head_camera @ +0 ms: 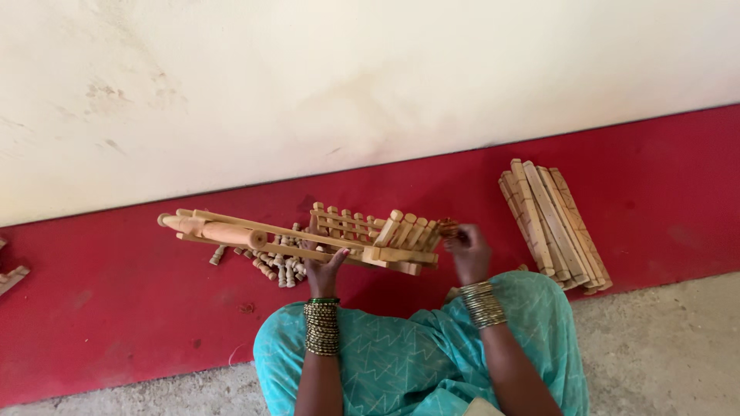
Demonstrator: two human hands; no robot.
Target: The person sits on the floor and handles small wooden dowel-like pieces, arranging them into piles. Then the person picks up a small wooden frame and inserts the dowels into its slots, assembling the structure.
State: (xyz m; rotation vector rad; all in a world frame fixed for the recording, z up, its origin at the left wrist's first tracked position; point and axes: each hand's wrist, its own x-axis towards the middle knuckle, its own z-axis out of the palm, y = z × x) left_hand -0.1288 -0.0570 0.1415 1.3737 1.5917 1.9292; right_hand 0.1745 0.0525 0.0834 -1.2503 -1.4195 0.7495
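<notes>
Here, from the camera on my head looking down, my left hand [324, 266] comes up under a wooden frame [308, 235], fingers closed around its lower rail so that it is held off the red floor strip [116, 308] in front of my knees; the frame is long, with a rounded handle piece [212, 229] at its left end and a row of short upright pegs [408, 229] already seated between the rails at its right end; my right hand [466, 250] is at that right end, fingertips pinched together on something small at the last peg, though I cannot tell just what it is; as I judge it, the right part of the frame is filled and the stretch toward the handle is still open rails, so a good share of the pegs is left; a loose heap of small pegs [277, 266] lies on the floor just behind and below the frame, near my left hand; well apart to the right a stack of long flat wooden slats [555, 227] lies by the wall [347, 77]; I see no box, tray or basket here, everything lies straight on the floor; at the left edge another bit of wood [11, 277] barely shows
</notes>
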